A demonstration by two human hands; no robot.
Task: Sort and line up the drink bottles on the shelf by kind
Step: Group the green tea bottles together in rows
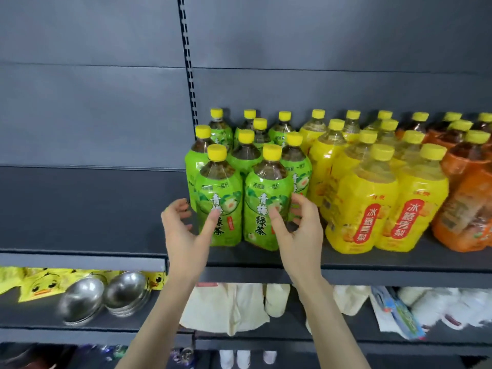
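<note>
Several green-label tea bottles with yellow caps stand grouped on the dark shelf [266, 259]. My left hand [183, 230] hovers at the front left green bottle [221, 198], thumb on its label, fingers spread beside it. My right hand [298, 230] is at the front right green bottle [266, 198], thumb on the label and fingers curved round its right side. To the right stand several yellow-label bottles [367, 209], then orange-label bottles [463, 198], in rows going back.
The left shelf bay [80, 209] beside the green bottles holds nothing. A slotted upright [189, 62] divides the bays. Below are steel bowls [106, 296], yellow duck packets [40, 283], cream cloth items [234, 304] and white packaged goods [439, 307].
</note>
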